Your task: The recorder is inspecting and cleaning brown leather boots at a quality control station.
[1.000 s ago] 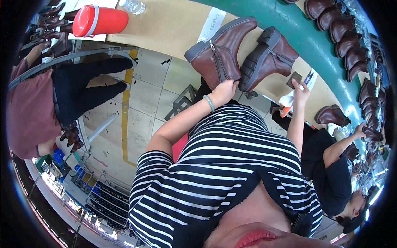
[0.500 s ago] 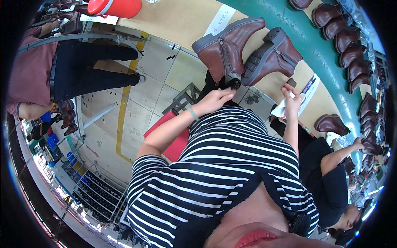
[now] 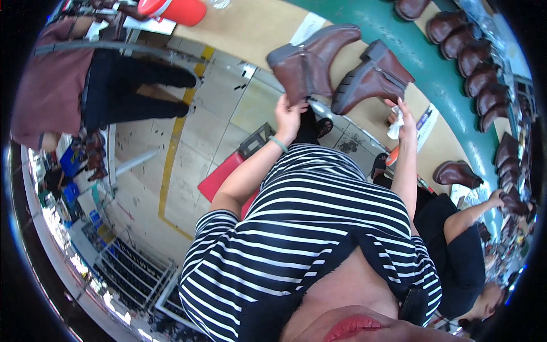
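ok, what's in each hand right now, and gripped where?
The left hand grips the nearer brown boot at its heel end. The right hand holds a white cloth bunched in its fingers, beside the other boot.

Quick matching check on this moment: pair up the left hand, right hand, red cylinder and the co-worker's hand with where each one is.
Things:
1. left hand
2. right hand
3. red cylinder
4. co-worker's hand

Places:
A. lying on the tan bench at the top edge of the view
B. holding a white cloth beside the right brown boot
C. far right, near the row of dark boots
D. at the heel of the left brown boot

Pairs: 1-D, 2-B, 3-A, 4-C
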A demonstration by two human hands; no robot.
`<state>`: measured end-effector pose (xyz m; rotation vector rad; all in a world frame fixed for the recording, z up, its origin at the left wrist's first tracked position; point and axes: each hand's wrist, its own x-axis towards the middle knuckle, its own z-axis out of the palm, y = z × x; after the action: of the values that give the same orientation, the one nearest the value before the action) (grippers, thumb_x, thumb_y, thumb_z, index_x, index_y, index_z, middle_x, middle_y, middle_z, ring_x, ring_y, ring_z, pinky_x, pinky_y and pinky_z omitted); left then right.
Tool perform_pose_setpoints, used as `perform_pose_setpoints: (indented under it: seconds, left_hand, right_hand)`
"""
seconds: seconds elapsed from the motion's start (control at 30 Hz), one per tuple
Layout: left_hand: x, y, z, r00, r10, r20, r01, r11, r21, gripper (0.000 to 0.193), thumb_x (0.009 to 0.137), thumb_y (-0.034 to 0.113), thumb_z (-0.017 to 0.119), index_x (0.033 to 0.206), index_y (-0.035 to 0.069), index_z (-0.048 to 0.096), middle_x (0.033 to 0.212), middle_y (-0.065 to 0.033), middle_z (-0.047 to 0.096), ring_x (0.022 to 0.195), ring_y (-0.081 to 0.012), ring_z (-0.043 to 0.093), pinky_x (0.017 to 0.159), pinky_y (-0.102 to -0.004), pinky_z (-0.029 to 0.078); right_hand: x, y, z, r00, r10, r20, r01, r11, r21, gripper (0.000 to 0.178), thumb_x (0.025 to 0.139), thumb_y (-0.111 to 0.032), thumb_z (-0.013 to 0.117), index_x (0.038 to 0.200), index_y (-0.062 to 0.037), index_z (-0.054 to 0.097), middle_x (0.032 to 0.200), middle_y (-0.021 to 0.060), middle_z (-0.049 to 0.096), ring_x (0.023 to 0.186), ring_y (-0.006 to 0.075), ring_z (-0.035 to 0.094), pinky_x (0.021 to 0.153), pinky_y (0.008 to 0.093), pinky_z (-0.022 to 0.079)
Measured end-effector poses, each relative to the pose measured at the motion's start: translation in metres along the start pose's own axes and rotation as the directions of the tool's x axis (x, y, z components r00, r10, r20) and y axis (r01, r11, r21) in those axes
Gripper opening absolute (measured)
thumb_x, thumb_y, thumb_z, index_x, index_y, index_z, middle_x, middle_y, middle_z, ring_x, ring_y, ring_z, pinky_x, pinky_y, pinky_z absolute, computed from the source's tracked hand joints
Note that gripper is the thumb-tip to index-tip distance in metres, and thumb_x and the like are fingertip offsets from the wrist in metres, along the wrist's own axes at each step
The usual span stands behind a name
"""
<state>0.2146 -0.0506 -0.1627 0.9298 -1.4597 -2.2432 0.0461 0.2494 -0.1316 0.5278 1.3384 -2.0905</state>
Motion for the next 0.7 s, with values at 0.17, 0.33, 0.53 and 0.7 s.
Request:
perform_pose_setpoints:
  seconds: [0.17, 0.33, 0.53, 0.7]
  left_hand:
    - [0.074, 0.104, -0.015, 0.798, 0.585, -0.147, -0.439, 0.73, 0.524, 0.019, 0.093, 0.01, 0.051, 0.087, -0.005, 0.061, 0.073, -0.0007, 0.057, 0.066, -0.0077, 0.047, 0.058, -0.0255, 0.042]
    - [0.124, 0.238, 0.024, 0.778, 0.454, 0.434, -0.613, 0.401, 0.681, 0.014, 0.089, 0.006, 0.054, 0.092, -0.004, 0.063, 0.06, -0.0057, 0.055, 0.058, -0.0046, 0.046, 0.052, -0.0233, 0.04]
    - [0.163, 0.267, 0.143, 0.512, 0.111, 0.852, -0.859, 0.091, 0.504, 0.018, 0.077, 0.015, 0.053, 0.076, 0.001, 0.064, 0.074, -0.0234, 0.061, 0.07, -0.0394, 0.06, 0.062, -0.0456, 0.048]
    - [0.179, 0.165, 0.211, 0.561, -0.033, 0.827, -0.826, -0.09, 0.557, 0.026, 0.074, 0.021, 0.055, 0.069, -0.002, 0.065, 0.074, -0.0253, 0.062, 0.074, -0.0394, 0.063, 0.07, -0.0467, 0.051]
  right_hand:
    - [-0.003, -0.039, 0.063, 0.95, -0.31, -0.026, 0.29, 0.912, -0.289, 0.013, 0.088, -0.019, 0.063, 0.087, -0.0096, 0.055, 0.079, 0.0161, 0.07, 0.046, 0.0065, 0.047, 0.041, 0.0238, 0.036]
    - [0.001, -0.069, 0.111, 0.852, -0.52, -0.066, 0.375, 0.692, -0.617, 0.013, 0.085, -0.016, 0.064, 0.08, -0.0054, 0.059, 0.065, 0.0073, 0.067, 0.051, 0.008, 0.053, 0.047, 0.0264, 0.039]
    - [-0.006, -0.091, 0.14, 0.722, -0.683, -0.112, 0.218, 0.377, -0.9, 0.019, 0.081, -0.02, 0.066, 0.085, -0.0015, 0.064, 0.079, 0.02, 0.065, 0.076, 0.0367, 0.064, 0.07, 0.0429, 0.049]
    - [0.015, -0.072, 0.139, 0.785, -0.582, -0.212, 0.071, 0.424, -0.903, 0.017, 0.08, -0.022, 0.067, 0.085, -0.0058, 0.065, 0.078, 0.0185, 0.065, 0.077, 0.0367, 0.064, 0.07, 0.0446, 0.049]
